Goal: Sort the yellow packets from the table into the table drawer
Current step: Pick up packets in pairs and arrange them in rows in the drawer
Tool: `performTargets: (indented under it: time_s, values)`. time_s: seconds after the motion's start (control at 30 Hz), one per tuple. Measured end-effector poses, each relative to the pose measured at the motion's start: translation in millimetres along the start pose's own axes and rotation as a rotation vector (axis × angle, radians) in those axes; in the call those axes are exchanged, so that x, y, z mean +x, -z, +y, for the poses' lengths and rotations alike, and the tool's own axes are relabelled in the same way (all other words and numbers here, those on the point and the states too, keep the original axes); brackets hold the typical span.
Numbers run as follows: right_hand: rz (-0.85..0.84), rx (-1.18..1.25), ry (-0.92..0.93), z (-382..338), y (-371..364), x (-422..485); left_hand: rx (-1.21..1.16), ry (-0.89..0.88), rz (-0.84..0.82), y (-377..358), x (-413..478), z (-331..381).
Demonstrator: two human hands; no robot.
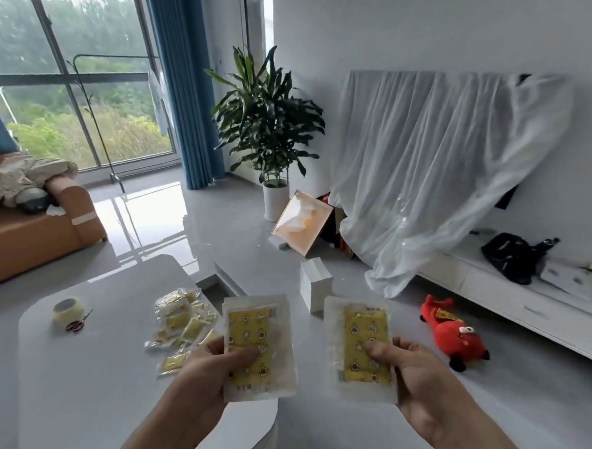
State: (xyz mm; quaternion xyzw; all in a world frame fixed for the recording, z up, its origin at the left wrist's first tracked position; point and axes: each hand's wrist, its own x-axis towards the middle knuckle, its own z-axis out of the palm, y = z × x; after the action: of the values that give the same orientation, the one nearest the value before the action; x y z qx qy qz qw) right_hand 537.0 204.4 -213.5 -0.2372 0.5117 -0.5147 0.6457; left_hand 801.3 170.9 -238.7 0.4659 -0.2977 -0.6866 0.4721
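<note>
My left hand (206,369) holds one yellow packet (255,329) upright by its lower part, thumb across its front, over the table's right edge. My right hand (412,372) grips a second yellow packet (360,327) the same way, out over the floor. Both packets are clear sleeves with yellow printed inserts. A heap of several more yellow packets (181,319) lies on the white table (90,389), just left of the packet in my left hand. The table drawer (227,279) stands pulled open at the table's far right side.
A roll of tape (67,311) and small scissors (78,323) lie on the table's far left. On the floor sit a white box (315,288), a red plush toy (456,332) and a tissue box (303,222). A white TV cabinet (532,301) runs along the right wall.
</note>
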Motion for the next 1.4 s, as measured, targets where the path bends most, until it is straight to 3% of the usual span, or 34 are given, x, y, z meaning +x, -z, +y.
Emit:
performTargets:
  time_s: [0.37,0.83,1.4]
  values:
    - [0.059,-0.074,-0.038,-58,-17,141,-0.061,0.065,0.045,-10,150,26]
    - [0.085,0.011,-0.058,-122,-12,291,-0.022,0.099,0.040,-69,293,72]
    - [-0.103,-0.138,-0.124,-260,32,525,-0.110,0.013,0.224,-166,484,98]
